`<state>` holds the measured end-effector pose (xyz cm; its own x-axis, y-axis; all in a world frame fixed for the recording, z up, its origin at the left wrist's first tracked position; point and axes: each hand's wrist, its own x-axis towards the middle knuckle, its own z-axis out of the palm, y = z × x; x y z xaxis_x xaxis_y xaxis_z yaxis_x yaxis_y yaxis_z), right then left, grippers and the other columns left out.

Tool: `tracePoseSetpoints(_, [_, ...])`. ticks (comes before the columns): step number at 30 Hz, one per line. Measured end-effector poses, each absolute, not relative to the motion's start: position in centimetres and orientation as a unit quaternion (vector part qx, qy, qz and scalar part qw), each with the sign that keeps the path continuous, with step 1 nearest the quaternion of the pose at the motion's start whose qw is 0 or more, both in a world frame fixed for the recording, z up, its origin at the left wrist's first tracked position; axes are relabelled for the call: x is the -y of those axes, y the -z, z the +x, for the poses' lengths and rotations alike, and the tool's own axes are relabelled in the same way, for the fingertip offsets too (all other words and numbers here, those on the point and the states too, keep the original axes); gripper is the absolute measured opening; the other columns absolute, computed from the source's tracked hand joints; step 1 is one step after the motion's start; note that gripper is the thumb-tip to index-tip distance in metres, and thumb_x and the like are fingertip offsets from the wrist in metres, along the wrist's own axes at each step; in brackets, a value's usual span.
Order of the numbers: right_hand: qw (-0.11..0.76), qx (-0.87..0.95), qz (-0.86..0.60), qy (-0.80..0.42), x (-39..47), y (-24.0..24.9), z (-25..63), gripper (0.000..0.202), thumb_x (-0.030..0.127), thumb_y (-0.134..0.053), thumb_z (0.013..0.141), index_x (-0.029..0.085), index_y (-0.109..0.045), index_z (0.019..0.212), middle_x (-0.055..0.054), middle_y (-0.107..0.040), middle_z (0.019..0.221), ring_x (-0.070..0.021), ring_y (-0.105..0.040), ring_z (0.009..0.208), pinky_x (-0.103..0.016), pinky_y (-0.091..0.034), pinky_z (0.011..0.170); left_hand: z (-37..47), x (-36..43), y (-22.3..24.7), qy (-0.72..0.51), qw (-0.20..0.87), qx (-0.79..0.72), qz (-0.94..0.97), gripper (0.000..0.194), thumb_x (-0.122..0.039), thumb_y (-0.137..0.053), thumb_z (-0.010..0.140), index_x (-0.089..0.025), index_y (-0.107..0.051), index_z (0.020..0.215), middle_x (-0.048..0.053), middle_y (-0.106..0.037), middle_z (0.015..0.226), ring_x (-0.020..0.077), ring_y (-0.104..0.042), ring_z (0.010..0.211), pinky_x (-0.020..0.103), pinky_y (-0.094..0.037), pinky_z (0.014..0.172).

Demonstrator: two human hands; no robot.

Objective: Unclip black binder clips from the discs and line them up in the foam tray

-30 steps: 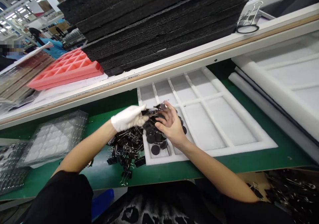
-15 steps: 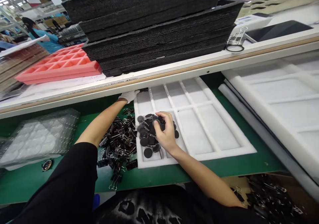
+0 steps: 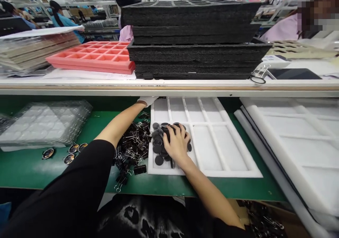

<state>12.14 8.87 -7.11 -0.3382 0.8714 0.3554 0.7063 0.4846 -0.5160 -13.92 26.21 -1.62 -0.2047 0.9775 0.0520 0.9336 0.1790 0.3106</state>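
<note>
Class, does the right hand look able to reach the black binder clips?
Probably yes: the right hand rests on black discs beside the binder clips; the left forearm leaves their near side uncovered.

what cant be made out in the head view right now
- head view: gloved left hand, fingertips and grip hidden by the shelf
- head view: some black discs, covered by the right hand
- head view: white tray, far edge behind the shelf
- head view: lower-right clips, cut off by bottom edge
</note>
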Motion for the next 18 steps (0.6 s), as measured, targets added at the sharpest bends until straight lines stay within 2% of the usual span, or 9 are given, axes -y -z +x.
tracePoseSetpoints(3, [0.299, 0.814, -0.485, -0.113, -8.8, 7.2, 12.2, 0.038, 0.034, -0.050, 0.104, 0.019, -0.068, 0.134, -0.017, -0.064, 0.141, -0.0425, -0.038, 0.146, -0.063, -0.032, 0.109, -14.7, -24.4, -0.2, -0.108, 0.064, -0.728, 0.674, 0.069, -0.054, -0.026, 0.104, -0.014, -0.047, 0.156, 0.015, -0.060, 0.153, 0.0317, -0.043, 0.149, 0.045, -0.023, 0.127])
tracePoseSetpoints(5, [0.302, 0.817, -0.480, -0.098, -8.7, 7.3, 12.2, 0.039, 0.034, -0.047, 0.105, 0.019, -0.067, 0.135, -0.018, -0.064, 0.141, -0.0424, -0.039, 0.146, -0.063, -0.031, 0.109, -15.7, -22.8, -0.9, -0.043, 0.090, -0.704, 0.703, 0.069, -0.050, -0.019, 0.105, -0.012, -0.049, 0.155, 0.017, -0.063, 0.148, 0.0312, -0.050, 0.143, 0.045, -0.029, 0.124])
tracePoseSetpoints(7, [0.304, 0.821, -0.476, -0.082, -8.4, 7.5, 12.3, 0.041, 0.035, -0.045, 0.106, 0.018, -0.066, 0.137, -0.020, -0.063, 0.141, -0.0418, -0.039, 0.146, -0.063, -0.029, 0.110, -16.8, -21.0, -1.0, 0.020, 0.142, -0.678, 0.721, 0.066, -0.056, -0.031, 0.102, -0.017, -0.061, 0.146, 0.015, -0.069, 0.141, 0.0300, -0.060, 0.133, 0.040, -0.040, 0.116])
tracePoseSetpoints(9, [0.298, 0.824, -0.477, -0.065, -8.2, 7.7, 12.3, 0.044, 0.036, -0.042, 0.106, 0.018, -0.066, 0.138, -0.020, -0.061, 0.143, -0.0413, -0.039, 0.147, -0.063, -0.027, 0.112, -17.6, -19.2, -0.4, 0.055, 0.190, -0.658, 0.727, 0.058, -0.060, -0.058, 0.090, -0.024, -0.072, 0.133, 0.009, -0.075, 0.132, 0.0273, -0.067, 0.121, 0.033, -0.048, 0.106])
tracePoseSetpoints(11, [0.281, 0.827, -0.485, -0.049, -8.0, 7.8, 12.4, 0.046, 0.039, -0.039, 0.107, 0.018, -0.067, 0.137, -0.018, -0.061, 0.145, -0.0404, -0.038, 0.148, -0.063, -0.025, 0.113, -18.3, -17.6, 0.4, 0.066, 0.215, -0.647, 0.728, 0.055, -0.053, -0.073, 0.078, -0.028, -0.074, 0.128, 0.005, -0.077, 0.128, 0.0247, -0.069, 0.115, 0.028, -0.049, 0.101])
tracePoseSetpoints(15, [0.240, 0.834, -0.495, -0.038, -7.8, 7.6, 12.7, 0.052, 0.045, -0.032, 0.106, 0.020, -0.068, 0.135, -0.016, -0.061, 0.147, -0.0392, -0.039, 0.147, -0.065, -0.023, 0.114, -19.1, -15.5, 1.0, 0.033, 0.223, -0.646, 0.729, 0.047, -0.033, -0.066, 0.083, -0.024, -0.076, 0.129, 0.005, -0.077, 0.126, 0.0218, -0.070, 0.111, 0.027, -0.049, 0.099])
tracePoseSetpoints(18, [0.208, 0.849, -0.484, -0.050, -8.3, 7.4, 13.6, 0.055, 0.049, -0.030, 0.105, 0.023, -0.069, 0.135, -0.012, -0.065, 0.144, -0.0393, -0.043, 0.146, -0.068, -0.021, 0.114, -19.8, -14.0, -0.2, 0.009, 0.248, -0.622, 0.743, 0.054, -0.024, -0.065, 0.081, -0.030, -0.074, 0.134, -0.001, -0.077, 0.127, 0.0190, -0.070, 0.109, 0.024, -0.050, 0.097])
